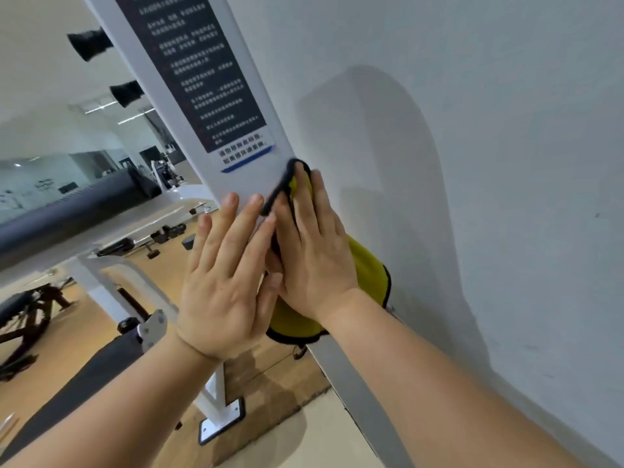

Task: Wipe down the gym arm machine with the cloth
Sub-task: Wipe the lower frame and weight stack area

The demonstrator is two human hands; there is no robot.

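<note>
White machine post [233, 184]: cloth [368, 268] pinned under R hand [314, 258], L hand [219, 285] beside.

Left grip [221, 282] and right grip [314, 255] lie flat, side by side.

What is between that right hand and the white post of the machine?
A yellow cloth with a black edge lies there. The right hand presses it flat against the white post, as the head view shows.
</note>
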